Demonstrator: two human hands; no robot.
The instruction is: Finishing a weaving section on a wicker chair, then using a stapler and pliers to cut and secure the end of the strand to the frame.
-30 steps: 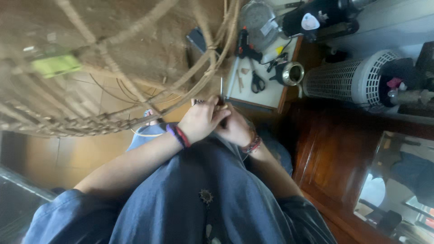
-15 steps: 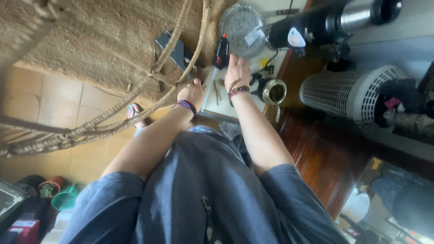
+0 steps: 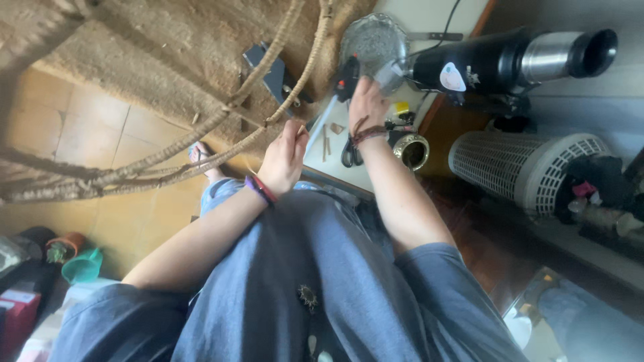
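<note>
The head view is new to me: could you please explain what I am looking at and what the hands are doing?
There is no machine here. A camera worn on a person's head looks down along their blue clothing to their two bare hands, and this is the only view.

The left hand, with coloured wristbands, is curled beside the twisted rattan strands of a woven frame. Whether its grip has closed on anything is too blurred to tell.

The right hand, with a brown bracelet, reaches further out and closes on a black and red tool.

Beneath it is a white tabletop with dark scissors, a metal cup and a round silver dish. A black flask and a white perforated cylinder lie to the right.
</note>
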